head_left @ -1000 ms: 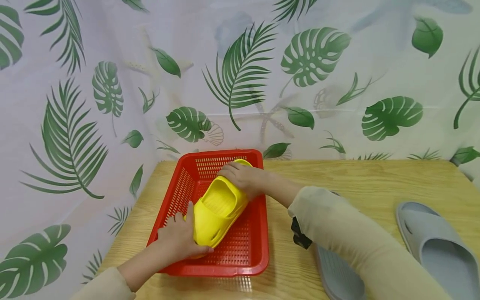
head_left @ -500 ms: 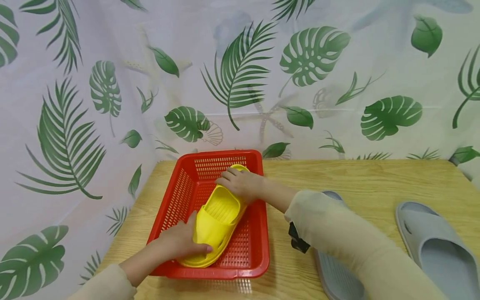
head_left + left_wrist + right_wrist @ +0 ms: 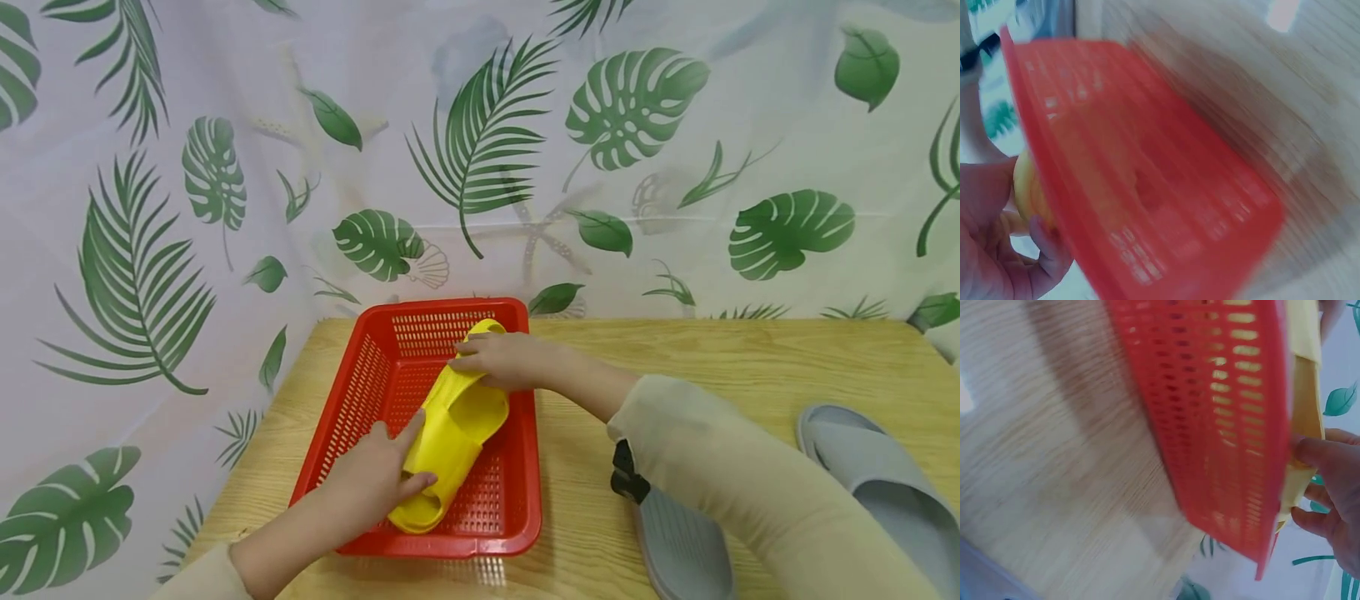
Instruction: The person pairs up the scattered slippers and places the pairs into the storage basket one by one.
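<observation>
A yellow slipper lies slanted inside the red plastic basket, tipped so that its opening faces right. My left hand grips its near end, thumb and index finger on either side. At the far end, my right hand holds the slipper by the heel, fingers over the top. In the left wrist view, the basket wall covers most of the slipper. The right wrist view shows the right thumb and fingers around the slipper's heel, just above the basket rim.
Two grey slippers lie on the wooden table to the right: one partly under my right forearm, the other farther right. A leaf-patterned cloth hangs behind the table and along its left side. A black strap is on my right wrist.
The slipper first sank lower into the basket with its opening up, then turned onto its side, opening to the right. Both hands moved along with it.
</observation>
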Action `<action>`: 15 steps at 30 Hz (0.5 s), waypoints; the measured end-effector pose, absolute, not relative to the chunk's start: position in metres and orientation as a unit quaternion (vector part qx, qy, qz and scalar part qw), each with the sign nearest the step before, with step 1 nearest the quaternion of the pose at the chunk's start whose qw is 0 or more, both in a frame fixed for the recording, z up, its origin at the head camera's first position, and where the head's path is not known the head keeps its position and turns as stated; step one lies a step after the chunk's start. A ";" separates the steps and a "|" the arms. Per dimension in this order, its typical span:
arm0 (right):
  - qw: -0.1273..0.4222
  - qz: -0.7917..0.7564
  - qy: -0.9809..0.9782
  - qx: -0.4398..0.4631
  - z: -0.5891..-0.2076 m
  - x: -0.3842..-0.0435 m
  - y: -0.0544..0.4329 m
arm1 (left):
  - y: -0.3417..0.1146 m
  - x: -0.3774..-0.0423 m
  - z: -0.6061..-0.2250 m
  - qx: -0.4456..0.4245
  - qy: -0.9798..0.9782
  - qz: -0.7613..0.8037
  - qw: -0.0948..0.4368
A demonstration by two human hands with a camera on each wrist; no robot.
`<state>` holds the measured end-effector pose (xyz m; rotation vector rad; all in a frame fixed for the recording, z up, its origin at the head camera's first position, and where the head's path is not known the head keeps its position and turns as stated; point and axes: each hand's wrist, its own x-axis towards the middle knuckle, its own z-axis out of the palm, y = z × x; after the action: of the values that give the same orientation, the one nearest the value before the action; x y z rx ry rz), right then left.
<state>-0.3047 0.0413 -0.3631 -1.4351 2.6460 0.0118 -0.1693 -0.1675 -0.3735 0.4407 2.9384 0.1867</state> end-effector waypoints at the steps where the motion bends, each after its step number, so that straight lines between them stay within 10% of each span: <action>1: 0.050 0.007 0.875 -0.481 -0.364 -0.304 0.045 | -0.163 -0.166 -0.371 0.162 0.982 0.056 0.075; 15: 0.046 -0.021 0.878 -0.476 -0.374 -0.299 0.067 | -0.126 -0.162 -0.372 0.267 0.952 -0.146 -0.035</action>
<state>-0.2987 0.0665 -0.3736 -1.4535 2.6798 -0.0643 -0.1615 -0.1262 -0.3722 0.8583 3.0602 -0.4685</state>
